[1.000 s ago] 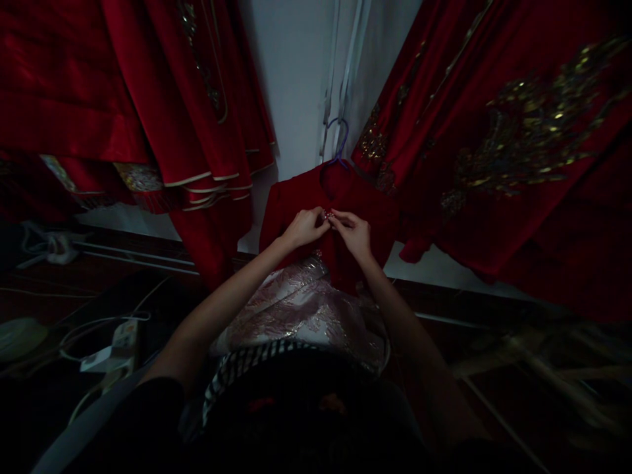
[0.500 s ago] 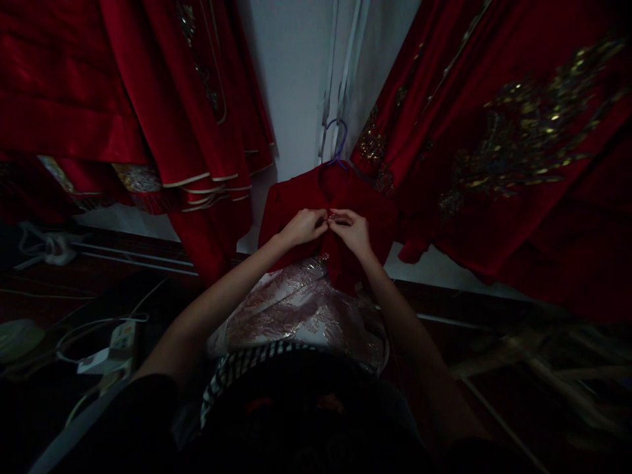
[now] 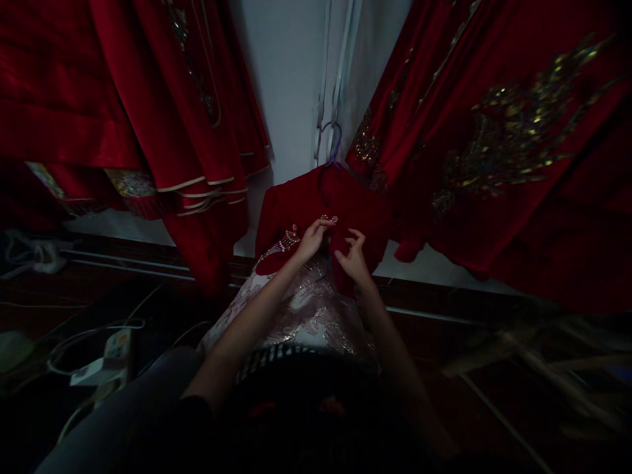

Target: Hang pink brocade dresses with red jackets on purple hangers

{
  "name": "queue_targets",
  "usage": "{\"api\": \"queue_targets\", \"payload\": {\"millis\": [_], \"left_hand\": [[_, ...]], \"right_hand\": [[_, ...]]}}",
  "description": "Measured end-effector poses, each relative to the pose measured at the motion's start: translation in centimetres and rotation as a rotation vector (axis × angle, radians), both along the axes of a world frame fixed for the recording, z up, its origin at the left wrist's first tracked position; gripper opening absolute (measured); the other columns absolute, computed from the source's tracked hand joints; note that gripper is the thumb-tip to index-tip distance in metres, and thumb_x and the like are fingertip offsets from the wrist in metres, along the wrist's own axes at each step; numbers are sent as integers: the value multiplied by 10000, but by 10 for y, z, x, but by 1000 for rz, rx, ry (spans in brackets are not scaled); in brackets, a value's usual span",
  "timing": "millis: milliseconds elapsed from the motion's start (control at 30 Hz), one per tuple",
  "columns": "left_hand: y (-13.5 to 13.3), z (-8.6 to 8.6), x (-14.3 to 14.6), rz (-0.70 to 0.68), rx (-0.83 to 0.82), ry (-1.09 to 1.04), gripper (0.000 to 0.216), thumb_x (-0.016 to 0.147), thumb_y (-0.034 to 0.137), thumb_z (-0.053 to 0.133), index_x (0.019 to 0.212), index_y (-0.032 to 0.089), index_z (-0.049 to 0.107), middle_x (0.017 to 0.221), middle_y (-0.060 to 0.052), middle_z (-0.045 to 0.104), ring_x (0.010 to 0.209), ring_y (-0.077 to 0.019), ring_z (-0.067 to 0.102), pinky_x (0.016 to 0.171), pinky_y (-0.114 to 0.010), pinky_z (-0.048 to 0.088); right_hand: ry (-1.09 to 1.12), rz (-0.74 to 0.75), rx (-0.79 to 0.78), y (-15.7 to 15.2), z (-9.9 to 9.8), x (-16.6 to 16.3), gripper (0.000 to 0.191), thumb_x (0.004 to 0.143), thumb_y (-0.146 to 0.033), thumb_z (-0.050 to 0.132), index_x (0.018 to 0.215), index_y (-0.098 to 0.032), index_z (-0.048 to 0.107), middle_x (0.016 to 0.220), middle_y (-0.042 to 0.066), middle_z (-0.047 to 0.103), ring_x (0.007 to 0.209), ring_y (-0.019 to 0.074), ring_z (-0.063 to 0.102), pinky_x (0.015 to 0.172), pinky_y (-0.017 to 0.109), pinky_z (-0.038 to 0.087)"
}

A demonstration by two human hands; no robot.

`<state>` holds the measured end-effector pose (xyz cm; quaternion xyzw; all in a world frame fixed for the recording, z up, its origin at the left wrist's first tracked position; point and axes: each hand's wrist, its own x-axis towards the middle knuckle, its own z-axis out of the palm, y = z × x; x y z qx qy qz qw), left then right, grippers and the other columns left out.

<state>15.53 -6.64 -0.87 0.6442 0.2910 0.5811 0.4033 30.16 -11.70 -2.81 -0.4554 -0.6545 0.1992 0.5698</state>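
A red jacket (image 3: 296, 204) hangs in front of me on a purple hanger (image 3: 337, 141). A small beaded clasp (image 3: 330, 218) sits at its front opening, and a tasselled beaded ornament (image 3: 290, 238) shows on its left half. Just under the clasp, my left hand (image 3: 312, 239) is closed on the jacket's front edge; its fingertips are partly hidden. My right hand (image 3: 352, 258) is beside the other front edge, thumb and fingers apart, with nothing seen between them. Below the jacket spreads a pale pink and silver patterned skirt (image 3: 316, 309).
Red garments with pale edging (image 3: 187, 158) hang at the left. At the right hangs a red garment with gold sequins (image 3: 523, 138). A power strip (image 3: 117, 349) with cables lies low on the left. Blurred wooden bars (image 3: 533, 368) stand at lower right.
My hands were together at the clasp; now they are apart. The right hand has moved down and its fingers have spread. The tasselled ornament has come into view.
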Motion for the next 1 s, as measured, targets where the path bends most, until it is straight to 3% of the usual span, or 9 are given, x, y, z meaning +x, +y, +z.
{"api": "queue_targets", "payload": {"millis": [167, 333, 433, 533, 633, 700, 833, 1000], "left_hand": [[2, -25, 12, 220, -182, -53, 179, 872, 204, 468, 967, 167, 614, 1081, -68, 660, 1065, -167, 580, 1033, -323, 379], [-11, -42, 16, 262, -147, -70, 214, 877, 240, 495, 1042, 166, 610, 1132, -86, 644, 1092, -176, 576, 1025, -332, 393], [-17, -45, 1, 338, -27, -56, 178, 840, 220, 532, 989, 169, 615, 1035, -76, 644, 977, -172, 601, 930, -321, 454], [-16, -45, -25, 576, 56, -50, 172, 795, 145, 530, 946, 178, 605, 1003, -66, 594, 918, -161, 581, 879, -309, 469], [-8, -46, -47, 781, 29, -88, 277, 723, 93, 578, 983, 186, 560, 1093, -84, 515, 948, -159, 545, 849, -296, 475], [0, -47, -55, 759, -74, -160, 357, 688, 79, 613, 1008, 188, 499, 1079, -76, 505, 909, -139, 552, 817, -283, 483], [16, -46, -59, 560, -278, -304, 388, 679, 78, 619, 995, 184, 423, 869, -1, 546, 729, -91, 575, 749, -255, 484], [21, -40, -62, 500, -290, -344, 281, 604, 81, 653, 853, 160, 550, 815, -23, 622, 735, -108, 591, 780, -264, 484]], "right_hand": [[13, 22, 14, -22, 28, 39, 276, 775, -212, 509, 1047, -206, 460, 985, 50, 600, 898, 149, 603, 829, 300, 482], [-61, 68, 10, -48, 58, 39, 314, 819, -220, 517, 1131, -207, 544, 787, -11, 602, 733, 118, 579, 714, 243, 462], [-95, 150, 10, -55, 63, 26, 332, 819, -182, 498, 1134, -210, 599, 888, 12, 639, 780, 118, 591, 749, 247, 470], [-84, 243, 22, -54, 60, 11, 312, 804, -138, 466, 1050, -206, 646, 1040, 34, 662, 922, 137, 614, 853, 271, 473], [-69, 326, -20, -47, 50, -6, 391, 797, -121, 441, 1128, -221, 625, 1145, 39, 645, 972, 141, 616, 860, 275, 488], [-49, 373, -60, -37, 41, -19, 422, 799, -131, 442, 1175, -232, 603, 1188, 44, 626, 943, 136, 621, 804, 261, 511], [69, 409, -89, -3, 21, -44, 361, 788, -182, 515, 1136, -220, 605, 1194, 57, 615, 948, 141, 623, 737, 234, 543], [88, 352, -89, 42, 8, -66, 307, 852, -338, 514, 1108, -223, 638, 1150, 68, 626, 800, 121, 640, 665, 245, 577]]}}
